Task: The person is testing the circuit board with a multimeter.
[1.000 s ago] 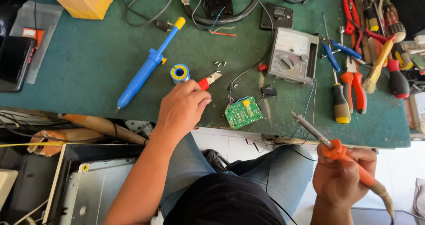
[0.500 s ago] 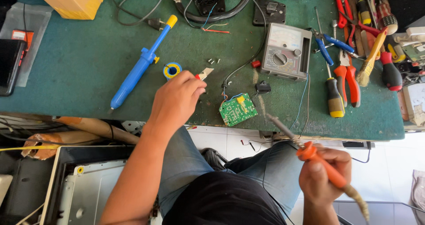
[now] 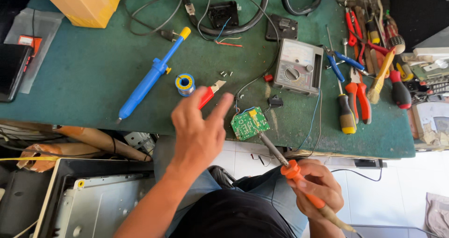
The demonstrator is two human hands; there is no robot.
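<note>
My right hand (image 3: 318, 186) grips an orange-handled soldering iron (image 3: 292, 170); its metal tip reaches up to the small green circuit board (image 3: 249, 123) at the front edge of the green mat (image 3: 84, 79). My left hand (image 3: 199, 130) hovers with fingers spread, holding nothing, just left of the board. Behind its fingers lies a red-handled cutter (image 3: 208, 94). Next to that are a blue spool of solder wire (image 3: 185, 83) and a long blue desoldering pump (image 3: 152, 74).
A grey analog multimeter (image 3: 298, 65) sits behind the board, with pliers and screwdrivers (image 3: 355, 97) to its right. A yellow box (image 3: 84, 4) is at the back left, black cables (image 3: 243, 18) at the back. A metal chassis (image 3: 93, 200) lies below the bench on the left.
My left hand lifted off the red-handled cutter and opened its fingers. My right hand brought the soldering iron left and up, so its tip now reaches the circuit board.
</note>
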